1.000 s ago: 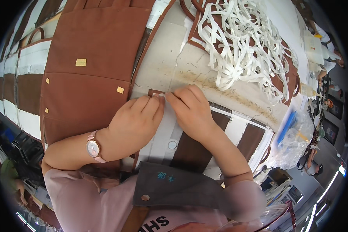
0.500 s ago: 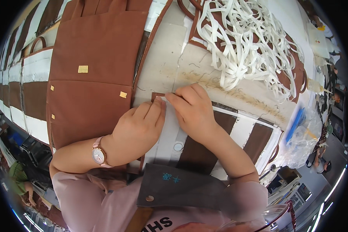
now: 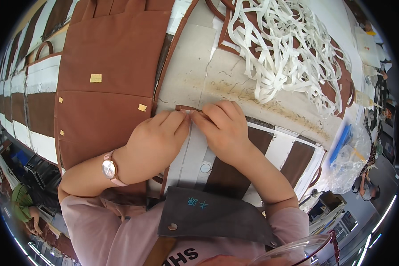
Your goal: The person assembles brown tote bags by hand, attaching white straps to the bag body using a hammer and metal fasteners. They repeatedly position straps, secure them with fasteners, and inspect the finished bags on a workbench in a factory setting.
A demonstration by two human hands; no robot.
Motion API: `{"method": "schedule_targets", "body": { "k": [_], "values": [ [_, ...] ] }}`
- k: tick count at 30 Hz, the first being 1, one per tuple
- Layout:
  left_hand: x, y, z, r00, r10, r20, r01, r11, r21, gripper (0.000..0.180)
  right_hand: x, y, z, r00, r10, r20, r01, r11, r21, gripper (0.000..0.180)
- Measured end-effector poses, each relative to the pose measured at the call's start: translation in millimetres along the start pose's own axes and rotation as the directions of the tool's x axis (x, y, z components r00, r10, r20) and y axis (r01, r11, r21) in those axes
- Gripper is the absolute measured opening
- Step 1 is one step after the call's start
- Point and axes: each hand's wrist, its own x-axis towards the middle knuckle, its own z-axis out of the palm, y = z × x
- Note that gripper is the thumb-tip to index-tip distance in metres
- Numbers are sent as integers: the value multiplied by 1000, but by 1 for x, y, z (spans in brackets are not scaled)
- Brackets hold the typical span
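Both my hands meet at the far edge of a brown-and-white striped panel (image 3: 278, 154). My left hand (image 3: 157, 138) is closed, its thumb and fingers pinched at a narrow brown strip (image 3: 187, 107) along that edge. Close against it, my right hand (image 3: 224, 133) pinches the same strip, fingers curled and fingertips nearly touching those of the left. The fingers hide much of the strip, and whether it is folded I cannot tell. To the left lies a large reddish-brown bag piece (image 3: 108, 53) with several small yellow tape bits (image 3: 95, 78) on it.
Tangled white ribbon strips (image 3: 283, 53) are heaped on brown pieces at the far right. A clear plastic bag (image 3: 350, 166) with a blue edge lies right of the panel. More striped pieces (image 3: 42, 113) are stacked at the left. People (image 3: 22, 204) are at both sides.
My right hand has shifted slightly right and nearer, its fingers now lower over the strip. My left hand stays pinched at nearly the same spot, its wrist turned slightly.
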Motion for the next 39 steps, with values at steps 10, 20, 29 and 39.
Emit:
{"method": "schedule_targets", "body": {
  "k": [10,20,29,39],
  "values": [
    [13,-13,1,980,-200,-4,192,948,-254,33,-4,-4,-4,979,199,-46,-193,975,108,32],
    [13,-17,0,988,-151,5,148,958,-244,33,-7,-2,-5,995,104,-3,-104,994,38,31],
    [14,-17,0,983,-182,9,177,940,-290,30,5,0,-7,997,70,37,-68,996,-64,28],
    [13,-18,3,979,-202,-8,189,930,-315,27,17,5,-7,996,2,92,6,996,-87,23]
  ]
}}
